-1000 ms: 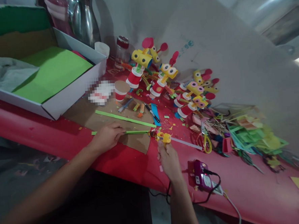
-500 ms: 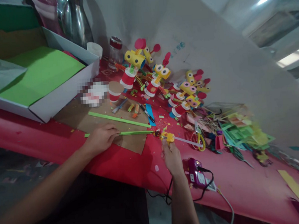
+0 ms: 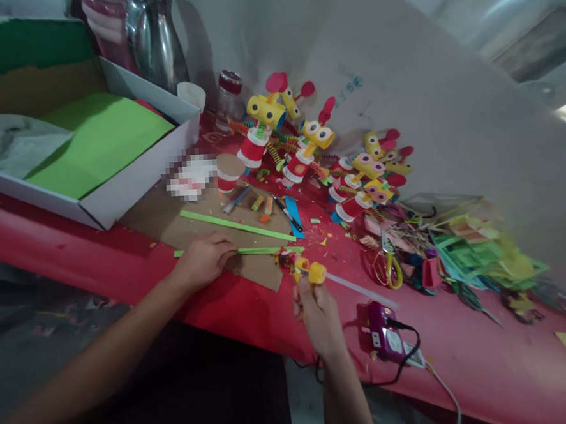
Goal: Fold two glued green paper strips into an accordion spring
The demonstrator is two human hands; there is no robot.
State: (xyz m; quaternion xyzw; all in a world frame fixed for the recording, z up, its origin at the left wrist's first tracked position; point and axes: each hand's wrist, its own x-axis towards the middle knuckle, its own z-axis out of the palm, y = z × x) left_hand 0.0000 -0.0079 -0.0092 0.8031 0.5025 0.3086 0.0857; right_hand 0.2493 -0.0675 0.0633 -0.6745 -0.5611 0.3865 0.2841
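The fingers of the right hand (image 3: 320, 313) were curled around a yellow glue gun (image 3: 315, 273), its front near a green strip (image 3: 259, 250). The fingers of the left hand (image 3: 203, 261), drawn together, gripped that strip over brown cardboard (image 3: 258, 273) on the red desk (image 3: 473, 347); a pen (image 3: 287, 213) lay beyond.

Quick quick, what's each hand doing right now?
Left hand: fingers on the nearer green strip; pinching or just pressing, can't tell.
Right hand: closed, holding the yellow glue gun.
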